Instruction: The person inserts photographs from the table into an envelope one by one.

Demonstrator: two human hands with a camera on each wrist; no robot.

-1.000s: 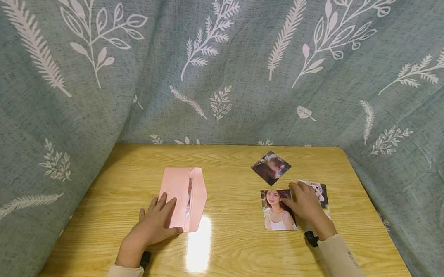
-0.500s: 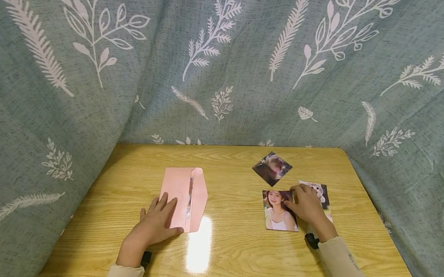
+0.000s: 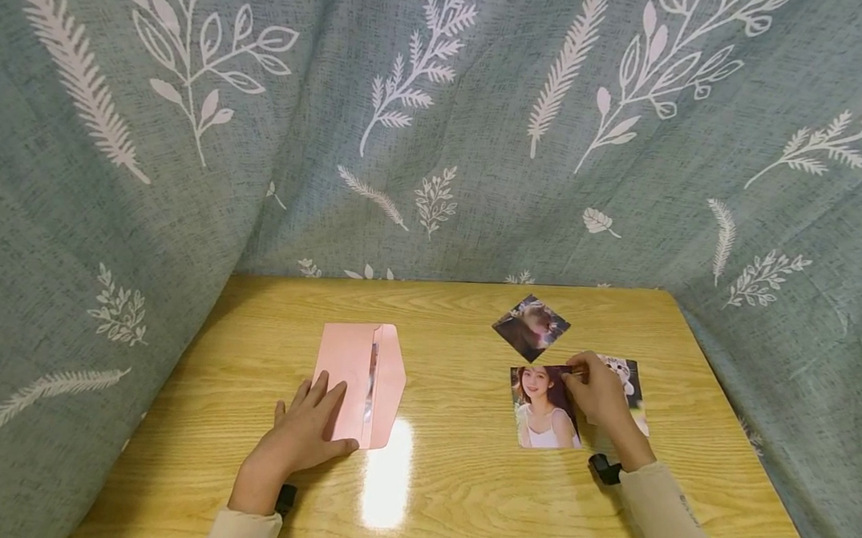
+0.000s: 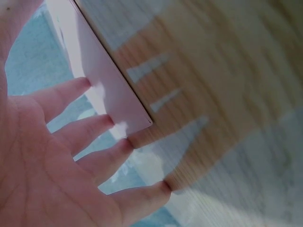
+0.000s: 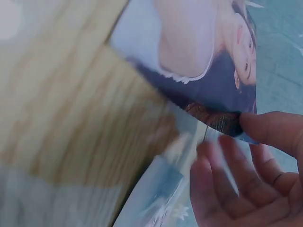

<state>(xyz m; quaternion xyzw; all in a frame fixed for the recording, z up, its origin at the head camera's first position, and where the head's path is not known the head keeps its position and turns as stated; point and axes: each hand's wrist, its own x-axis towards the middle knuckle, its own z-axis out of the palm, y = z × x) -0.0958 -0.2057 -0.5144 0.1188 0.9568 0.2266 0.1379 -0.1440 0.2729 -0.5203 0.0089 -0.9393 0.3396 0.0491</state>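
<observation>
My left hand [image 3: 299, 430] rests with spread, straight fingers on the lower left of a pink envelope [image 3: 348, 350]. The envelope's flap [image 3: 391, 388] lies unfolded to the right, and a strip of a glossy picture [image 3: 371, 383] shows in its opening. At the right, my right hand [image 3: 600, 394] pinches the upper right corner of a portrait photo [image 3: 538, 418]. In the right wrist view the thumb lies on the photo's face [image 5: 189, 52], and that corner is bent up off the table. A second photo with a white cat-like figure [image 3: 635, 390] lies partly behind this hand.
A dark photo [image 3: 529, 329] lies turned cornerwise just beyond the portrait. The wooden table [image 3: 450, 494] reflects a bright light patch near its front. Patterned teal cloth [image 3: 476, 223] hangs along the back and both sides.
My right hand's fingers have drawn together on the portrait photo's corner and raised it a little, uncovering more of the cat photo. The left hand stays on the envelope.
</observation>
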